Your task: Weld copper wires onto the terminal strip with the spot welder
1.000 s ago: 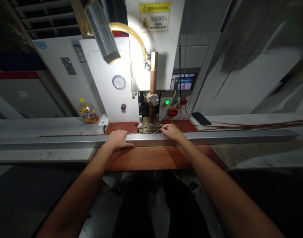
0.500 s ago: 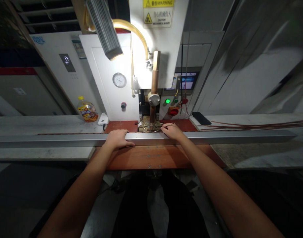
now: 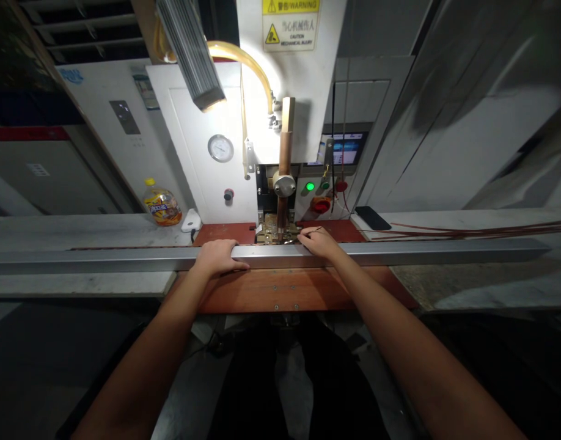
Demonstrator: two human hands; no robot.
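Note:
A long silver metal bar [image 3: 280, 255] runs crosswise in front of the copper electrode [image 3: 284, 153] of a spot welder. My left hand [image 3: 217, 255] grips the bar left of the electrode, fingers over its far side and thumb along the near side. My right hand [image 3: 321, 242] lies across the bar just right of the electrode tip. Its fingers are pinched at the brass-coloured fixture [image 3: 271, 229] under the tip; what they hold is too small to make out. The electrode's lower end reaches down to the fixture.
A reddish-brown board [image 3: 262, 290] with screws lies under the bar. Thin copper-coloured rods [image 3: 468, 232] and a black phone [image 3: 373, 218] rest on the right counter. A bottle [image 3: 162, 203] and a white adapter [image 3: 191, 220] stand at left. A green button [image 3: 310, 186] glows on the machine.
Both hands and the bar stay in place. The view shifts very slightly, and the lit digits on the panel at left look dimmer now.

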